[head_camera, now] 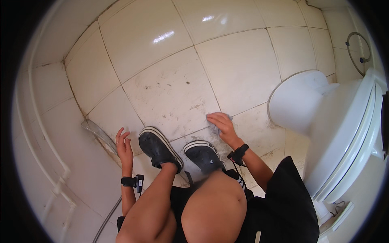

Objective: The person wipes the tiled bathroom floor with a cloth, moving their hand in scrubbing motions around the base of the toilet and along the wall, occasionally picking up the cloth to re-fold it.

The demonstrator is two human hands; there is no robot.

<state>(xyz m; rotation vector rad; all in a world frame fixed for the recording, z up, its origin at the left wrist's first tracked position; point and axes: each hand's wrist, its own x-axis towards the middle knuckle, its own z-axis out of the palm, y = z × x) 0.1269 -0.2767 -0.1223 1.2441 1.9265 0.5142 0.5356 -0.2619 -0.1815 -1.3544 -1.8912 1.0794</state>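
Observation:
My right hand (223,126) presses a grey cloth (215,128) against the dirty floor tiles (170,91), close to a grout line. Most of the cloth is hidden under my palm and fingers. Dark smudges and brown scuffs mark the tile ahead of my feet. My left hand (124,147) hangs at the left with fingers loosely spread and nothing in it, near the curved grey strip by the wall. Between both hands are my black clogs, the left clog (158,147) and the right clog (203,156).
A white toilet (343,121) stands at the right, its round base on the floor. Behind it a flexible hose (349,50) loops at the wall. White pipes (39,118) run along the left wall. The curved grey strip (100,132) lies at the left wall's foot.

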